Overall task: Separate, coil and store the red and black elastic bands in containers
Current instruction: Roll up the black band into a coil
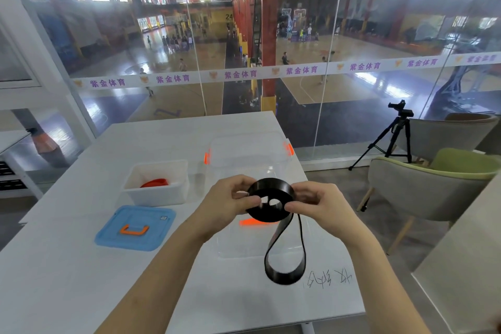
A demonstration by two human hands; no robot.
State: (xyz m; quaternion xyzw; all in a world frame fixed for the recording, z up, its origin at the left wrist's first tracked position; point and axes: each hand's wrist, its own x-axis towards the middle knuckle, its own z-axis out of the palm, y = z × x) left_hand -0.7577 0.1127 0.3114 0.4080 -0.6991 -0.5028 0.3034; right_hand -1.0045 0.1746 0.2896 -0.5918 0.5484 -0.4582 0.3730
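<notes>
The left grip (230,199) and right grip (315,203) both pinch the half-coiled black elastic band (271,186) above the counter's (67,266) middle, its loose loop hanging toward the near edge. The red elastic band (154,182) lies in the white tub (162,196) nearer the left edge.

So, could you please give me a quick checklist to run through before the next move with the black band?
1. Grip: left hand and right hand both pinch the black band: ok.
2. Coil finished: not ok, a loose loop hangs below.
3. The red band in the white container: ok.
4. The clear container beneath open: cannot tell.
5. The blue lid lying aside on the table: ok.
</notes>
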